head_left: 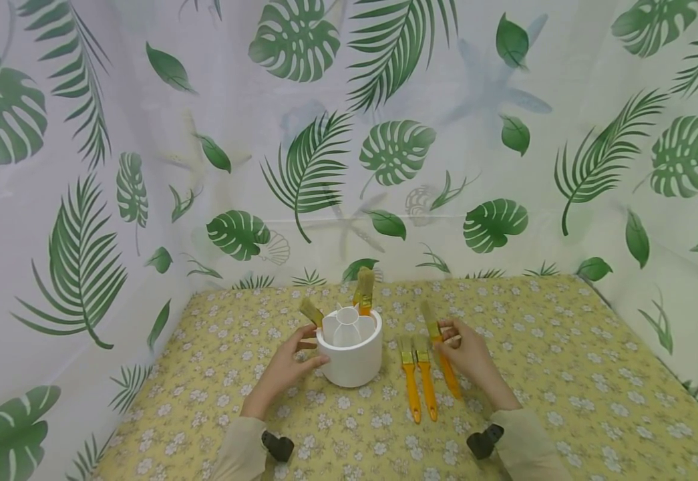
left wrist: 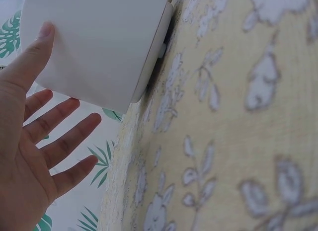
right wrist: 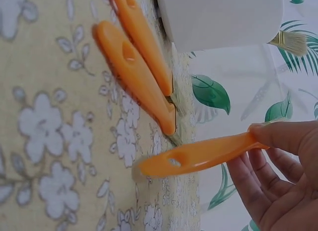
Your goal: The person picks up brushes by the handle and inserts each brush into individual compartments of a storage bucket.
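The largest thing is the white wall cloth with green leaves, which hangs beyond both hands. Under the hands lies the yellow tablecloth, printed with white flowers.

On it, between the two hands, stands a white pot, upright, with thin walls and a small round tube inside it. The left hand is at the near left side of this pot. Its grip is wide: the fingers are spread, the thumb lies against the outer wall, and it does not close around anything. The right hand is to the right of the pot, well apart from it. Its grip is narrow, and it holds one paintbrush between the thumb and the fingers, near the place where the orange handle meets the metal band. The bristles point away from the person, and the handle slants down below the grip; I cannot tell if its end touches the tablecloth.

Just left of this grip, two similar brushes lie side by side, handles toward the person. In the pot, a brush leans outward above the left fingers, bristles up. More bristles rise at the far rim, beyond the left hand.
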`<state>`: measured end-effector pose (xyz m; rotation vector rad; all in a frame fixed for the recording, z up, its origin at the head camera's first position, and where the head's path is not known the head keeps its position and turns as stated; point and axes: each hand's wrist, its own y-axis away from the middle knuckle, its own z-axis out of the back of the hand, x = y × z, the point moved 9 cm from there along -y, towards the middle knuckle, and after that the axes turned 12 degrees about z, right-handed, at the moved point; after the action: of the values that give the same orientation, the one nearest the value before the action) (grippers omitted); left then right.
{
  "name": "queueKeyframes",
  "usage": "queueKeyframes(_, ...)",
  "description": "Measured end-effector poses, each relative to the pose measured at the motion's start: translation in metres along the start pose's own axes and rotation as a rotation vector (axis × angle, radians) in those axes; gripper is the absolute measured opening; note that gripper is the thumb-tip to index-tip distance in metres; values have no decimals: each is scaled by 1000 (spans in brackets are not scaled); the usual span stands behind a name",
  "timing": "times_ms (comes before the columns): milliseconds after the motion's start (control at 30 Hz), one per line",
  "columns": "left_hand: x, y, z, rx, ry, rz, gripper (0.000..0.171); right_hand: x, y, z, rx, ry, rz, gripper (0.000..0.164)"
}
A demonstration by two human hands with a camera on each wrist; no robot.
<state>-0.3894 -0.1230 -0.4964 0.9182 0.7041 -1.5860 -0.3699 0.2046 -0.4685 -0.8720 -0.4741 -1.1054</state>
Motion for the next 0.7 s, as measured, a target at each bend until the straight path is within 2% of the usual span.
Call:
queueKeyframes(233, 1, -1, 0, -7, -2, -6, 78, 8, -3, 1, -31, 4, 45, 35)
queueKeyframes(433, 0, -1, -1, -2, 5, -11, 80, 14, -5, 2, -62, 1, 50, 35)
queueKeyframes(700, 0, -2, -3, 2, -10, -21, 81, 21, -10, 3, -120, -40, 81, 36)
